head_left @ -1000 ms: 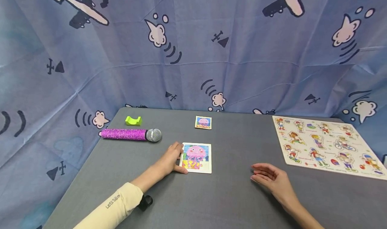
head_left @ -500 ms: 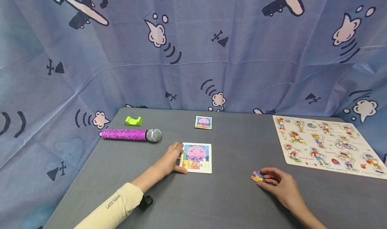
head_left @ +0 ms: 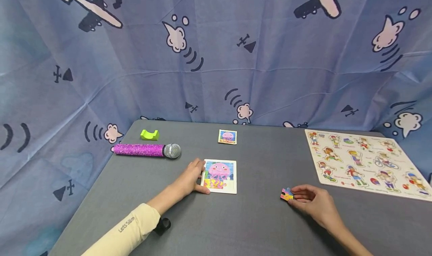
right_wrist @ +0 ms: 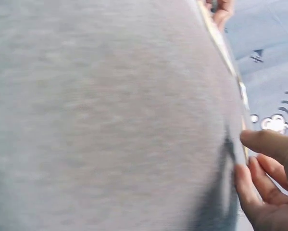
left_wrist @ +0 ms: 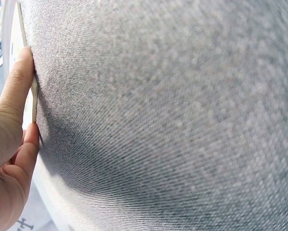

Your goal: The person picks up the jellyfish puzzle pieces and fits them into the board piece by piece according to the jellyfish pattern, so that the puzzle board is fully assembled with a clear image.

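Observation:
Along its left side, my left hand [head_left: 193, 177] holds a white-framed jigsaw board [head_left: 230, 187] with a pink jellyfish picture. Its lower right part shows bare white. The thumb is at the near edge, the other fingers at the left edge; the left wrist view shows the fingers against the board's rim [left_wrist: 35, 103]. Well to the right of the board, my right hand [head_left: 317, 205] pinches a small blue, pink and yellow jigsaw piece [head_left: 287, 194] between thumb and fingers, at or just above the table. Most of that piece is hidden in the right wrist view.
A small jellyfish picture card [head_left: 227, 137] lies behind the board. At the left are a glittery purple microphone [head_left: 145, 150] and a green cradle-shaped block [head_left: 149, 135]. A large puzzle board with sports figures [head_left: 366, 162] lies at the right. A patterned curtain [head_left: 216, 60] hangs behind the table.
The jigsaw piece, unseen one second ago, came into view at my right fingertips and has since turned slightly. My right hand shifted a little right and nearer. The left hand stayed still.

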{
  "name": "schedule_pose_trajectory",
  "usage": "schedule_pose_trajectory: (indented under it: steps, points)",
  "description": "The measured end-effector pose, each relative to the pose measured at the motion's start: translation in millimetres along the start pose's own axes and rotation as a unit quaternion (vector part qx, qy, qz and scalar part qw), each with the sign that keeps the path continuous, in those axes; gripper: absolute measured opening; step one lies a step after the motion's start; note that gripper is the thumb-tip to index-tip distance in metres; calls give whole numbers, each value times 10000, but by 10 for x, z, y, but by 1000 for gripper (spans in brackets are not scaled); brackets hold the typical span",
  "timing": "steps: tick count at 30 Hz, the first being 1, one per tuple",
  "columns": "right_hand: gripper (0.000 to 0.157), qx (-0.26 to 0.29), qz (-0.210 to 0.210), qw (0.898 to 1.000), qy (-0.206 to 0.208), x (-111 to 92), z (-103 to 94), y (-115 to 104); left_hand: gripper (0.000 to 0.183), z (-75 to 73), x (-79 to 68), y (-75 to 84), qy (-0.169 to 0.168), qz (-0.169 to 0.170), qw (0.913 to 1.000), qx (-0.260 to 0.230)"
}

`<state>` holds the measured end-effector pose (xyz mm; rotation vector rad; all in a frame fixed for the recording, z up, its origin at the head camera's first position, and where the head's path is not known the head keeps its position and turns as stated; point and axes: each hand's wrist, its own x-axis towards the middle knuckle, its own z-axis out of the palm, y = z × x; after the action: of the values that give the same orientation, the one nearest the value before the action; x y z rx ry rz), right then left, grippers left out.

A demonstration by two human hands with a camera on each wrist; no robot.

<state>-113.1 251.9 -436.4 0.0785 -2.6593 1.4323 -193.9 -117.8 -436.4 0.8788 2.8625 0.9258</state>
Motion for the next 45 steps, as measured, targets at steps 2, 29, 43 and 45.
schedule_pose_trajectory:
  steps: [2,29,43,45]
  points:
    - [33,146,63,9996,-231,33,-23,-26,92,1,-1,-5,-2,-21,10000,-2]
    - [49,2528,671,9585,-1133,309,398,-379,92,4,-7,0,13,16,10000,53]
    - [45,2674,686,9555,-1036,402,847,-503,94,7,-19,-20,54,120,9999,100]
    - [44,2794,680,9520,-1050,418,916,-516,94,5,-16,-20,67,134,9998,120]
